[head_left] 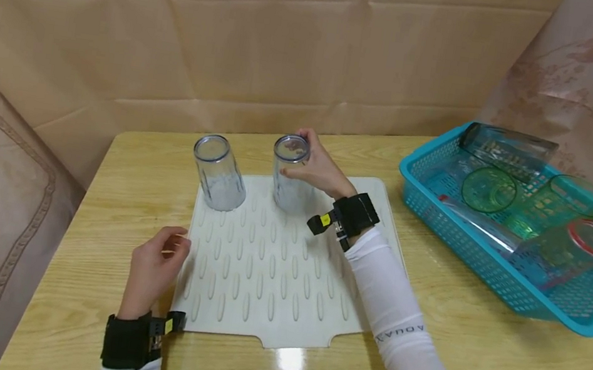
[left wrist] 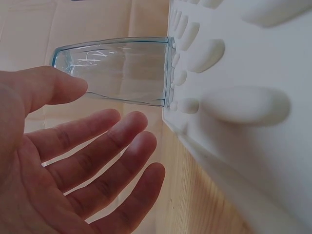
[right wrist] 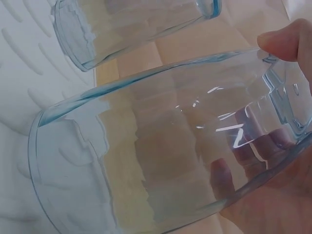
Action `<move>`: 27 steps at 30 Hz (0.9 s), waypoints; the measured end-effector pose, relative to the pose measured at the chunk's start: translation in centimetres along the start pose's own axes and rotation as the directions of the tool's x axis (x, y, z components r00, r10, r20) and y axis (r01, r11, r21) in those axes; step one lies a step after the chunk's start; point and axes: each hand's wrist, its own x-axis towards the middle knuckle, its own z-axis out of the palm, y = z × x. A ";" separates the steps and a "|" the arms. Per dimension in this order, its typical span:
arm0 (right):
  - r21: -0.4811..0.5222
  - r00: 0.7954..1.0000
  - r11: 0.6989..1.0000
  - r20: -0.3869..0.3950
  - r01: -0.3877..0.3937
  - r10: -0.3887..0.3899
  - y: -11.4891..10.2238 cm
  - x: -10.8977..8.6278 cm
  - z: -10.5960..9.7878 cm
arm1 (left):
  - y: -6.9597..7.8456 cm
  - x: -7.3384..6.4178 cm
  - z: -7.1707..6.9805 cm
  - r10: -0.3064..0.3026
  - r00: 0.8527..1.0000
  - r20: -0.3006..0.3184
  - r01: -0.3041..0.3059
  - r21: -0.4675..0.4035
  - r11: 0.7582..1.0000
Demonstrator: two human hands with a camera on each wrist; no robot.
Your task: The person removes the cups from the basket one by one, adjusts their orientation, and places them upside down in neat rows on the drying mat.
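Observation:
My right hand (head_left: 322, 166) grips a clear drinking glass (head_left: 287, 177) near its base. The glass is upside down, its rim at the far part of a white ridged draining mat (head_left: 269, 295). Through its wall, in the right wrist view, the curled fingers (right wrist: 222, 178) show behind the glass. To its left a second clear glass (head_left: 220, 177) stands upside down at the mat's far left corner. My left hand (head_left: 154, 266) hovers by the mat's left edge, holding nothing, its fingers relaxed and spread in the left wrist view.
A turquoise plastic basket (head_left: 462, 259) stands at the right of the wooden table (head_left: 118, 198). Inside lie several glasses, among them a green-tinted glass (head_left: 489, 190), a dark-based glass (head_left: 506, 151) and a red-rimmed glass (head_left: 565, 254). A beige cloth (head_left: 265, 41) hangs behind the table.

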 end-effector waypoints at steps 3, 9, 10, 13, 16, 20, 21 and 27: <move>-0.003 1.000 1.000 -0.004 -0.003 0.003 0.3 0.0 0.0 | 0.0 0.0 0.0 0.009 1.000 -0.004 -0.009 -0.001 1.000; -0.013 1.000 1.000 -0.001 0.002 -0.002 0.6 0.0 0.0 | 0.0 -0.1 0.0 0.012 1.000 -0.012 -0.012 0.006 1.000; -0.013 1.000 1.000 -0.001 0.003 -0.003 0.7 0.0 0.0 | 0.0 -0.1 0.0 0.011 1.000 -0.011 -0.011 0.007 1.000; -0.016 1.000 1.000 -0.002 -0.001 0.001 0.7 0.0 -0.1 | 0.0 -0.1 0.0 0.006 1.000 -0.009 -0.006 0.012 1.000; -0.016 1.000 1.000 -0.005 -0.002 0.002 0.8 -0.1 -0.2 | 0.1 -0.1 0.0 -0.004 1.000 0.000 0.004 0.011 1.000; -0.027 1.000 1.000 0.013 -0.009 0.009 0.8 -0.2 -0.2 | 0.2 0.0 0.1 -0.015 1.000 0.010 0.015 0.010 1.000; -0.033 1.000 0.999 0.019 -0.012 0.013 0.7 -0.3 -0.2 | 0.2 0.0 0.1 -0.016 1.000 0.010 0.016 0.011 1.000; -0.033 0.999 0.999 0.031 -0.031 0.032 0.7 -0.5 -0.3 | 0.0 0.0 0.3 -0.016 1.000 0.011 0.016 0.027 1.000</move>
